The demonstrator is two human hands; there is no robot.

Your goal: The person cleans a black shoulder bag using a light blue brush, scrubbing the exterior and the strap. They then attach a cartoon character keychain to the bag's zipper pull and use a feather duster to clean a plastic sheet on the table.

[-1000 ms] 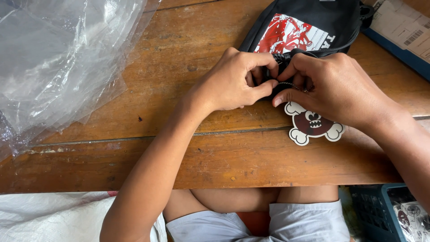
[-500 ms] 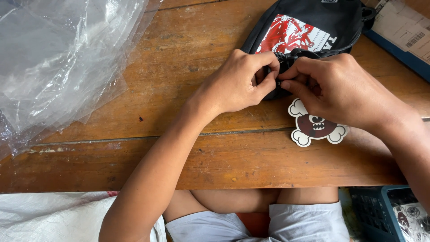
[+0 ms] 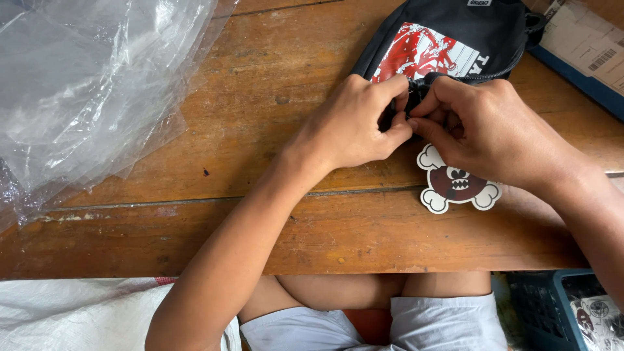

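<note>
Fingers of both hands meet on the near edge of a black pouch point(image 3: 455, 39): left hand point(image 3: 354, 123) and right hand point(image 3: 484, 130) each keep a pinched grip on a small black part there. Just beneath the right hand lies a skull-shaped tag point(image 3: 458, 187) on the tabletop point(image 3: 260, 214). Well off to the left, clear plastic wrap point(image 3: 84, 84) is bunched.

Left hand point(image 3: 354, 123) and right hand point(image 3: 484, 130) close together, fingertips pinched, forearms angled inward
</note>
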